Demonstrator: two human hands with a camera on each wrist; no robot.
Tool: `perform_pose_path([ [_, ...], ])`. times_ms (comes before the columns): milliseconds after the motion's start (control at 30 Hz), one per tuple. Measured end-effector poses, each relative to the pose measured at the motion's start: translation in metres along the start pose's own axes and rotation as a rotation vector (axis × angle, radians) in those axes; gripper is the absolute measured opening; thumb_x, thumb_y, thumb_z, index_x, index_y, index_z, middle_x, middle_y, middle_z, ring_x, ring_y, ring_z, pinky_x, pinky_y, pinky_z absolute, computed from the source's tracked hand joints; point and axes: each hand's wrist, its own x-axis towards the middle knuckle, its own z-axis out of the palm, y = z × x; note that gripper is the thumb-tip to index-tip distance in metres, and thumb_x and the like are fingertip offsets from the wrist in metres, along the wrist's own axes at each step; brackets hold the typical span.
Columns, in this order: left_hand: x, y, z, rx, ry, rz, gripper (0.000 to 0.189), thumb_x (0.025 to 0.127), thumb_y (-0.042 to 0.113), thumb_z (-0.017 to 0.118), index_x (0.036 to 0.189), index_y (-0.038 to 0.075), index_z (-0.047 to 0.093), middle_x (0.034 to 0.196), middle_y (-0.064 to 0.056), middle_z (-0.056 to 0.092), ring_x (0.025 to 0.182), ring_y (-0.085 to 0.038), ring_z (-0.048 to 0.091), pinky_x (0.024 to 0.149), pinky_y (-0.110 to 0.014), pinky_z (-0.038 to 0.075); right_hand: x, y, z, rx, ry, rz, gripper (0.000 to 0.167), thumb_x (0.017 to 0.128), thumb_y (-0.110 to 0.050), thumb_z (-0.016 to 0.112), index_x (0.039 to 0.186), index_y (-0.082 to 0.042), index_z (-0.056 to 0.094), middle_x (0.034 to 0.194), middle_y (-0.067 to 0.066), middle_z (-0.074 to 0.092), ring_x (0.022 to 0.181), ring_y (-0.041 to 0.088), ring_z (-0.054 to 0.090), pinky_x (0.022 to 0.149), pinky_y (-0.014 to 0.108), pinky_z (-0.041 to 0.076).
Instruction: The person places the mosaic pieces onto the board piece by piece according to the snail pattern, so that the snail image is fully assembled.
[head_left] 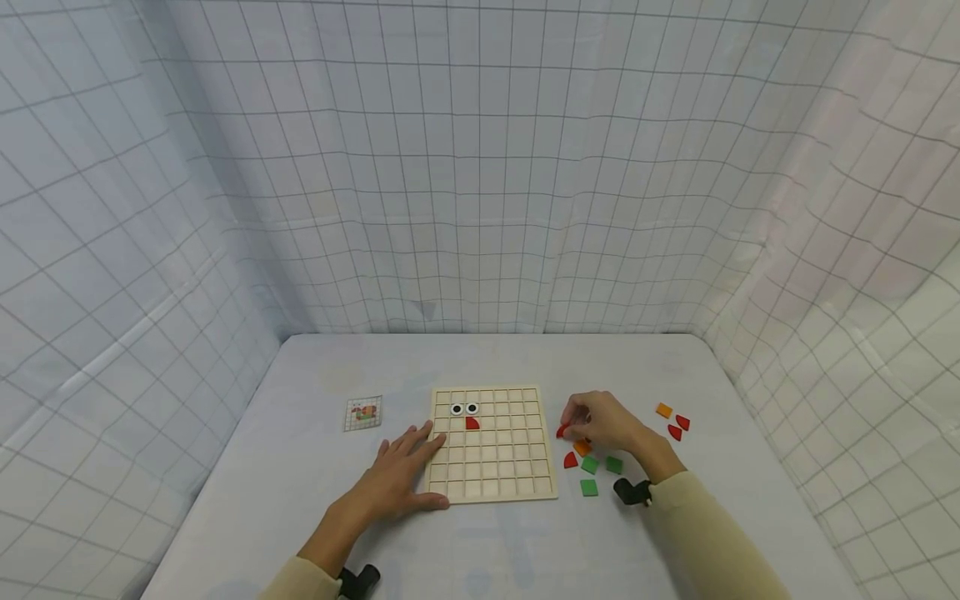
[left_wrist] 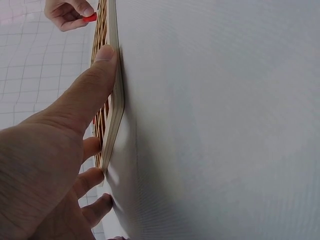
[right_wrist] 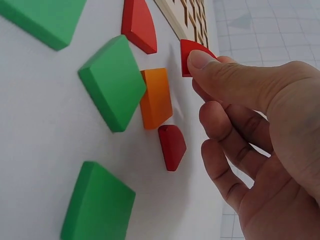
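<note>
My right hand (head_left: 602, 419) pinches a red quarter-circle piece (right_wrist: 187, 59) between thumb and forefinger, just right of the wooden grid board (head_left: 491, 492). Spread along the board's left side and near corner is my left hand (head_left: 393, 479), its fingers and thumb touching the edge. Two eye pieces (head_left: 464, 409) sit side by side in the upper part of the grid, with a red quarter-circle (head_left: 472, 423) in the cell below the right one. Beneath my right hand lie an orange square (right_wrist: 156, 98) and another red piece (right_wrist: 172, 147).
Several green squares (head_left: 589, 487) and a red quarter-circle (head_left: 571, 460) lie right of the board. Farther right are an orange square (head_left: 663, 410) and two red pieces (head_left: 682, 422). A gridded picture card (head_left: 363, 413) lies left of the board. White gridded curtains (head_left: 495, 167) surround the table.
</note>
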Motion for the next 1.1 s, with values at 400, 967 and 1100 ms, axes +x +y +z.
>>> perform_pose_path([
  [400, -0.001, 0.001, -0.001, -0.01, -0.005, -0.013, 0.114, 0.089, 0.057, 0.1, 0.179, 0.012, 0.047, 0.192, -0.018, 0.033, 0.178, -0.054, 0.03, 0.138, -0.087, 0.022, 0.009, -0.012, 0.0, -0.017, 0.017, -0.037, 0.013, 0.103, -0.015, 0.091, 0.108, -0.022, 0.081, 0.098, -0.01, 0.078, 0.091, 0.01, 0.065, 0.083, 0.023, 0.06],
  [967, 0.002, 0.003, -0.001, -0.005, -0.009, -0.033, 0.119, 0.088, 0.056, 0.101, 0.18, 0.008, 0.043, 0.192, -0.017, 0.034, 0.178, -0.052, 0.031, 0.138, -0.086, 0.023, 0.039, -0.041, 0.022, 0.022, 0.021, -0.137, 0.008, 0.105, -0.019, 0.09, 0.109, -0.019, 0.084, 0.102, -0.009, 0.082, 0.091, 0.005, 0.066, 0.086, 0.021, 0.06],
  [1100, 0.002, 0.002, -0.001, -0.003, -0.013, -0.032, 0.119, 0.088, 0.056, 0.101, 0.18, 0.007, 0.043, 0.192, -0.018, 0.034, 0.177, -0.053, 0.031, 0.138, -0.086, 0.023, 0.047, -0.051, 0.03, 0.026, 0.021, -0.15, 0.006, 0.106, -0.019, 0.089, 0.111, -0.018, 0.085, 0.104, -0.008, 0.083, 0.09, 0.004, 0.065, 0.085, 0.022, 0.059],
])
